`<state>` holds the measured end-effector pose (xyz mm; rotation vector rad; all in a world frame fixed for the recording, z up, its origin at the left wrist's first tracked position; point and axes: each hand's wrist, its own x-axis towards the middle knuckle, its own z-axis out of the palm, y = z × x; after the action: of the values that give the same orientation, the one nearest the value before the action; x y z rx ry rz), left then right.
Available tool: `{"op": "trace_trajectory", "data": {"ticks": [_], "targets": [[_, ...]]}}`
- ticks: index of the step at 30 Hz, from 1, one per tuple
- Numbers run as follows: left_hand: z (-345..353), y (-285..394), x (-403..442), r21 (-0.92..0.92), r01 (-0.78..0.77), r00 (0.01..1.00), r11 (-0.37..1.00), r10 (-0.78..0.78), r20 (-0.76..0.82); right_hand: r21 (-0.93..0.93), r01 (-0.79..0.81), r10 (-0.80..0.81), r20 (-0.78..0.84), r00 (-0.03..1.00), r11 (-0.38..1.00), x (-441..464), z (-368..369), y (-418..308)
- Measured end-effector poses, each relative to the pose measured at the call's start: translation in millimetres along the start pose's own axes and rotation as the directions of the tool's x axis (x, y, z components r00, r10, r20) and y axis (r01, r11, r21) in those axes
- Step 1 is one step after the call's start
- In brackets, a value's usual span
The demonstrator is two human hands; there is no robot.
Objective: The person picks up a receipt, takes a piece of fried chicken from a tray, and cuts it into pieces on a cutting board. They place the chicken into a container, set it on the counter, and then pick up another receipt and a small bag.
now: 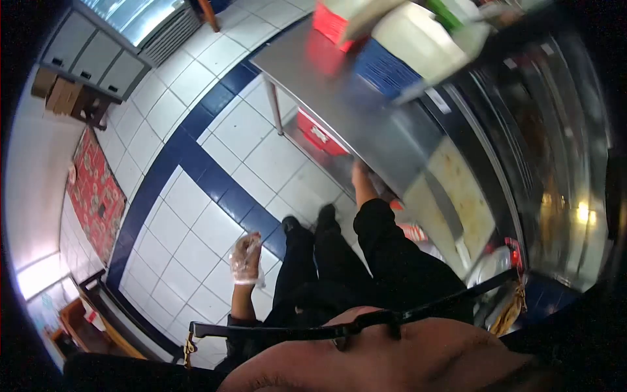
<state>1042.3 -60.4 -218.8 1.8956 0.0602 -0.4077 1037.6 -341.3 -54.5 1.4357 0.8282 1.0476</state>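
Note:
My left hand, in a loose clear plastic glove, hangs over the tiled floor beside my leg. Its fingers are curled, and whatever they may hold is hidden by the crinkled plastic. Near the front edge of the steel table is my right hand, blurred, with its fingers largely out of sight. A red box with a white mark stands below the tabletop, close to that hand. On the worktop, a knife with a broad blade and pale handle lies across a stained cutting board.
A blue basket, a cream container and a red container sit at the table's far end. Glass-fronted equipment borders the right side. Grey drawers and a red patterned cloth are on the left.

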Motion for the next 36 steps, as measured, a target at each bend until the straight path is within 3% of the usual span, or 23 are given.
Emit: {"op": "trace_trajectory", "data": {"ticks": [1, 2, 3, 4, 6, 8, 10, 12, 13, 16, 17, 28, 30, 31, 32, 34, 36], "targets": [[-4, -3, 8, 0.001, 0.068, 0.997, 0.998, -0.068, -0.038, -0.041, 0.066, -0.071, -0.162, 0.984, 0.997, 17, 7, 25], [-4, -14, 17, -0.001, 0.137, 0.988, 0.991, -0.137, -0.073, -0.042, 0.113, -0.119, -0.225, 0.967, 0.993, 26, 21, 24], [0, -51, 26, -0.151, 0.088, 0.986, 0.985, -0.108, -0.129, -0.029, 0.141, -0.144, -0.253, 0.957, 0.99, 29, 43, 6], [3, -69, 34, -0.145, 0.094, 0.983, 0.985, -0.114, -0.141, -0.004, 0.171, -0.166, -0.269, 0.949, 0.985, 28, 57, -16], [10, -95, 48, -0.232, 0.212, 0.938, 0.949, -0.264, -0.224, 0.012, 0.214, -0.202, -0.285, 0.937, 0.977, 36, 76, -34], [27, -129, 63, -0.455, 0.126, 0.943, 0.882, -0.249, -0.222, 0.03, 0.222, -0.205, -0.277, 0.939, 0.975, 43, 91, -53], [48, -157, 79, -0.442, 0.043, 0.958, 0.896, -0.163, -0.237, 0.065, 0.224, -0.2, -0.268, 0.942, 0.972, 48, 107, -68], [64, -138, 103, -0.45, 0.207, 0.948, 0.869, -0.292, -0.129, 0.103, 0.231, -0.199, -0.254, 0.947, 0.968, 47, 119, -82], [68, -138, 112, -0.282, 0.191, 0.967, 0.94, -0.23, -0.112, 0.118, 0.24, -0.205, -0.252, 0.946, 0.964, 48, 124, -86], [74, -114, 131, -0.264, 0.237, 0.962, 0.935, -0.264, -0.074, 0.193, 0.275, -0.224, -0.25, 0.942, 0.942, 53, 137, -95], [78, -117, 131, -0.389, 0.241, 0.956, 0.889, -0.287, -0.064, 0.226, 0.283, -0.224, -0.253, 0.941, 0.932, 54, 141, -97], [71, -138, 133, -0.431, 0.259, 0.939, 0.864, -0.33, -0.097, 0.151, 0.306, -0.251, -0.305, 0.919, 0.94, 64, 152, -136], [64, -156, 139, -0.332, 0.204, 0.958, 0.921, -0.257, -0.124, 0.163, 0.319, -0.26, -0.306, 0.916, 0.934, 64, 150, -147], [61, -160, 145, -0.459, 0.277, 0.928, 0.844, -0.359, -0.1, 0.152, 0.307, -0.247, -0.319, 0.915, 0.94, 62, 155, -153], [56, -171, 151, -0.388, 0.237, 0.947, 0.891, -0.301, -0.112, 0.156, 0.307, -0.244, -0.33, 0.912, 0.939, 61, 158, -158], [52, -180, 172, -0.485, 0.206, 0.945, 0.85, -0.301, -0.126, 0.151, 0.325, -0.262, -0.331, 0.907, 0.933, 61, 157, -160], [43, -192, 204, -0.431, 0.227, 0.952, 0.873, -0.291, -0.089, 0.136, 0.306, -0.248, -0.332, 0.91, 0.942, 60, 163, -168]]}}
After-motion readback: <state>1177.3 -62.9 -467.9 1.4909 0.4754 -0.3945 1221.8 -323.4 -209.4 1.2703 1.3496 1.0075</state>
